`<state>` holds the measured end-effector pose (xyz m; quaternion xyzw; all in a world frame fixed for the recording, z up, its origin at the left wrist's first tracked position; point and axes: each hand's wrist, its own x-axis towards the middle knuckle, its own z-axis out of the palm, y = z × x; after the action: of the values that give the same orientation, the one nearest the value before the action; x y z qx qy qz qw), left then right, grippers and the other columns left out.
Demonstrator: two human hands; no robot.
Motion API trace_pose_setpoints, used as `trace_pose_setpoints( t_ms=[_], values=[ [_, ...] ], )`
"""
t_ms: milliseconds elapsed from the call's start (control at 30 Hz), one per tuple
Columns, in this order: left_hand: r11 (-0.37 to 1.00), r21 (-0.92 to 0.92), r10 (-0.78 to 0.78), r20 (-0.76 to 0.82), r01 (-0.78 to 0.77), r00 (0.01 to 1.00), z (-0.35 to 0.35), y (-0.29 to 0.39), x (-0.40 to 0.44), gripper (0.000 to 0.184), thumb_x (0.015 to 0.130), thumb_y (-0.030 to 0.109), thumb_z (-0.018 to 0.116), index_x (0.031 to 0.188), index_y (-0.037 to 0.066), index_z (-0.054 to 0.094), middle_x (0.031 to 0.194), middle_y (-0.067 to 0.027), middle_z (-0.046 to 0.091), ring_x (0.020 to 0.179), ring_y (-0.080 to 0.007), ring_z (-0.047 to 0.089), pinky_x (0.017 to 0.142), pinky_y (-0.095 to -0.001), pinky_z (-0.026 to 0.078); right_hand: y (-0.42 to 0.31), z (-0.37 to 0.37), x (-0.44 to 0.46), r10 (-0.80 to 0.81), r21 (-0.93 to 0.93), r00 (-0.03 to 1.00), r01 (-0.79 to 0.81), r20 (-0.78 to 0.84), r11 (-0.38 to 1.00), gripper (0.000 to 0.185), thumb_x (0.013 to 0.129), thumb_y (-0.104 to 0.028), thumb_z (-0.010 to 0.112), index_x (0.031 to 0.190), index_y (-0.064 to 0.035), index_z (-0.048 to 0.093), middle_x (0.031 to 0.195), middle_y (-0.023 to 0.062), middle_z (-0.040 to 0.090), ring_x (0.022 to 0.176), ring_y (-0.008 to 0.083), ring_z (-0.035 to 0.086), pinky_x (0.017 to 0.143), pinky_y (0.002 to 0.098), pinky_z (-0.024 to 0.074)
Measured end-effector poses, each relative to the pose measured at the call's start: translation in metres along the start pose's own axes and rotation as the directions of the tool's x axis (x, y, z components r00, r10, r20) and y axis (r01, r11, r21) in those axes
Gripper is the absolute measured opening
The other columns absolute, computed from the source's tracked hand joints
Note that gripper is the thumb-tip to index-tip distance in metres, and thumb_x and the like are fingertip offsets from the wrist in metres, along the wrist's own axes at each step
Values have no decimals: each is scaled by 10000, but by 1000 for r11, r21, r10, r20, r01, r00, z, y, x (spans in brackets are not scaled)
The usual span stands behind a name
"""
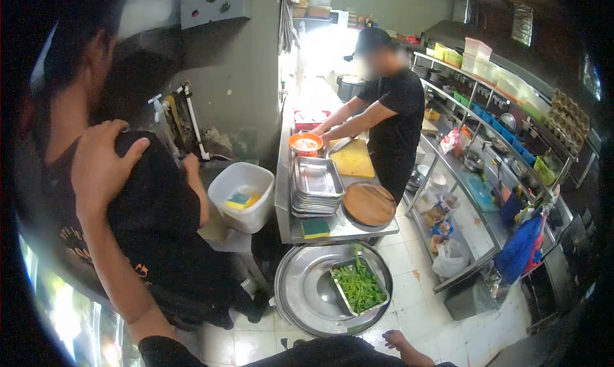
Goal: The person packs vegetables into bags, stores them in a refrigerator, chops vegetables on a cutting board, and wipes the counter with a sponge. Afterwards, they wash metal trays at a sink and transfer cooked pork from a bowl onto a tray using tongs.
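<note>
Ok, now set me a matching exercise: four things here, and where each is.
Things
1. Left hand
2. Right hand
3. Leafy greens
4. Round wooden board

Places
A. in a rectangular metal pan
B. on the counter beside stacked pans
C. on a co-worker's shoulder
D. in mid-air near the large round tray

Pairs: 1-C, 2-D, 3-A, 4-B

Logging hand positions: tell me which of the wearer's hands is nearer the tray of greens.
Right. The right hand is below the tray in the picture; the left hand is at a co-worker's shoulder, farther away.
</note>
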<state>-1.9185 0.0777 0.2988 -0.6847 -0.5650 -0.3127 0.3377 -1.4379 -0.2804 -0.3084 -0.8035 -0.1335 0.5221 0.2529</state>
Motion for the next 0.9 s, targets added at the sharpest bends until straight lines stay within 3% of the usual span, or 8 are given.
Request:
trace_pose_setpoints(
  t_ms=[100,133,167,400,667,733,833,900],
  values=[
    [995,-72,55,-93,-62,994,4,-4,-4,419,730,387,633,964,40,607,980,-126,592,950,-292,532,841,-376,405,26,-5,16,-168,-97,984,174,65,980,399,765,-297,637,1022,2,577,826,128,602,660,235,618,498,353,493],
    [994,-64,76,-117,-84,990,3,-13,-7,417,730,387,635,964,43,609,981,-124,595,950,-290,536,839,-375,407,6,0,4,6,-158,1000,-8,-18,987,342,779,-278,619,969,4,587,787,119,609,621,237,620,471,348,495],
    [994,-102,24,-88,-33,996,-3,-10,-10,407,725,389,643,950,51,617,976,-117,604,954,-282,539,841,-370,407,-12,1,-12,-26,-239,1000,24,-4,971,267,788,-231,603,920,0,588,750,113,612,585,246,617,454,358,498],
    [992,-47,107,-116,-113,987,1,-24,-10,409,709,426,620,877,54,612,840,-90,583,865,-271,533,814,-358,403,-8,19,34,-88,-188,993,101,72,977,259,792,-198,597,939,14,567,784,131,608,599,267,626,471,371,513],
    [997,33,73,-102,-70,992,19,-14,1,394,723,408,607,910,61,607,884,-114,587,899,-298,527,823,-371,402,-6,17,79,-146,-228,988,152,42,962,261,809,-174,570,978,23,548,838,145,606,617,286,634,494,387,531],
    [999,38,41,-90,-38,995,20,-11,5,378,733,398,601,907,62,606,900,-116,589,906,-297,526,819,-375,403,6,14,89,-96,-89,993,102,70,991,294,815,-205,562,997,26,548,855,137,609,629,263,636,504,382,531],
    [999,29,17,-59,-15,998,21,-9,13,366,742,385,598,906,57,603,909,-117,588,912,-296,526,807,-380,406,-1,11,67,-118,-1,983,119,141,993,351,742,-205,644,968,55,578,682,108,597,525,190,609,405,307,478],
    [1000,1,2,-37,-2,999,22,-11,17,365,746,382,599,908,55,602,909,-115,587,911,-295,526,799,-383,407,-7,15,44,-87,-37,993,90,76,995,352,742,-216,645,977,37,581,675,97,585,519,196,604,400,301,468]
  ],
)
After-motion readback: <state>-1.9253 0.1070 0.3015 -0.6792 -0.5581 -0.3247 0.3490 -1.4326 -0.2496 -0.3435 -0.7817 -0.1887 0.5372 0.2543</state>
